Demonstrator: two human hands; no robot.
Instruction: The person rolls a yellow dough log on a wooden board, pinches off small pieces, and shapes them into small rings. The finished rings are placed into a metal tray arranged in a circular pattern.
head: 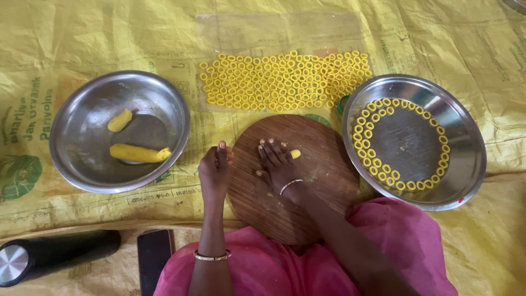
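My right hand (276, 164) lies flat, palm down, on a round wooden board (323, 181), pressing on a small piece of yellow dough (295, 154) that sticks out past the fingers. My left hand (215, 169) rests at the board's left edge with fingers curled and nothing visible in it. A steel bowl (82, 159) at the left holds two lumps of yellow dough (139, 153). A steel plate (466, 164) at the right carries dough rings (378, 164) laid along its rim.
Several rows of yellow dough rings (285, 81) lie on a clear plastic sheet beyond the board. Everything sits on a yellow printed tarp (66, 33). A black flask (49, 255) and a dark phone (154, 257) lie near my left side.
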